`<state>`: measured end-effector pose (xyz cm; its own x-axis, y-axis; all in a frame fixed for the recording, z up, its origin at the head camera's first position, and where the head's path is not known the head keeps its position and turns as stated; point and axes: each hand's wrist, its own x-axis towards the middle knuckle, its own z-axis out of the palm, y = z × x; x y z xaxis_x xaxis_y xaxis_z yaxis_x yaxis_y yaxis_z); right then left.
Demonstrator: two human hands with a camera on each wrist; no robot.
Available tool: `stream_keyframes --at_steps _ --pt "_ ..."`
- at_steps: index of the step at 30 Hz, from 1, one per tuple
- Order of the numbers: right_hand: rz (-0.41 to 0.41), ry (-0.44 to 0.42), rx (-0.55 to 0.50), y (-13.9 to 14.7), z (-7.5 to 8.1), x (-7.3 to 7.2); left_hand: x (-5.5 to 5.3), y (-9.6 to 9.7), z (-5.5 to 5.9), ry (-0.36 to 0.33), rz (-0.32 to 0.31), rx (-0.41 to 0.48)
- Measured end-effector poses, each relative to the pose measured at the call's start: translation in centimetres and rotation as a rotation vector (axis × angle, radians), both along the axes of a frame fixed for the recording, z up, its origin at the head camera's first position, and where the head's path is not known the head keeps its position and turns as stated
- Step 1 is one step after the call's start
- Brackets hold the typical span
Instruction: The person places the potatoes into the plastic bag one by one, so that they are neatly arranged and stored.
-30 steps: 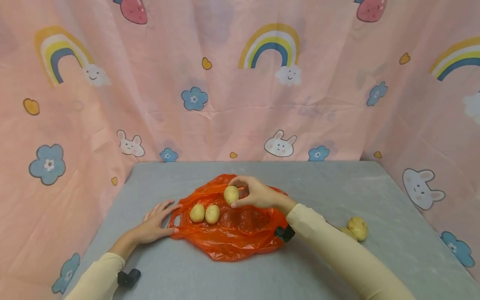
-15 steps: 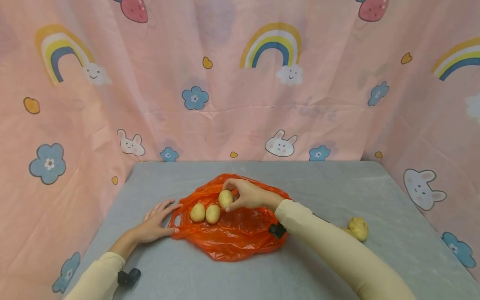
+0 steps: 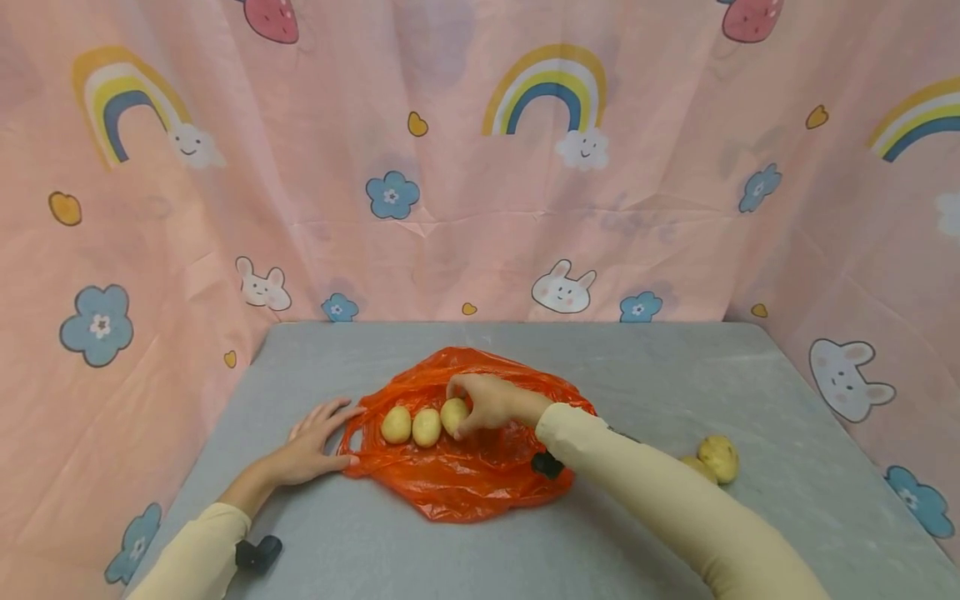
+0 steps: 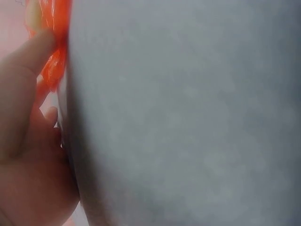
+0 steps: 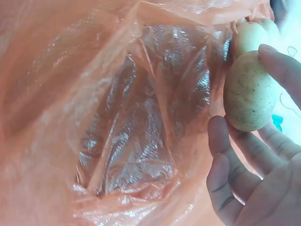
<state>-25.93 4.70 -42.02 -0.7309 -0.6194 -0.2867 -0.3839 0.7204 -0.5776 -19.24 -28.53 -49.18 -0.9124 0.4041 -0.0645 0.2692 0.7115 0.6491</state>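
An orange-red plastic bag point(image 3: 465, 483) lies spread on the grey table. Two potatoes rest on its left part, a left one point(image 3: 396, 425) and a middle one point(image 3: 427, 427). My right hand point(image 3: 491, 403) pinches a third potato point(image 3: 453, 414) between thumb and fingers, just right of the middle one. In the right wrist view this potato point(image 5: 250, 92) is oval and speckled, and it overlaps another behind it. My left hand point(image 3: 309, 446) rests at the bag's left end by the handle loop, fingers spread, thumb and fingertips at the plastic. In the left wrist view the thumb point(image 4: 28, 56) touches the bag.
Two more potatoes point(image 3: 717, 458) lie on the table point(image 3: 637, 367) to the right, one partly hidden by my right sleeve point(image 3: 660, 492). A pink patterned curtain point(image 3: 465, 250) hangs behind the table and at both sides.
My right hand has moved left and down with its potato, bringing it beside the middle one on the bag. My left hand has stayed in place.
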Motion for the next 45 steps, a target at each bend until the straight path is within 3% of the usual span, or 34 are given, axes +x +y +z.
stream_keyframes --at_steps 7,29,45 --pt "-0.024 -0.002 0.055 -0.4 -0.5 0.2 0.0 0.0 0.0 -0.003 -0.001 0.004" --pt "-0.011 0.023 0.092 -1.0 -1.0 0.6 0.0 -0.1 0.0 0.005 0.001 -0.01" --pt "-0.008 -0.048 0.024 -0.4 -0.7 0.5 0.0 0.0 0.1 0.001 0.001 -0.02"
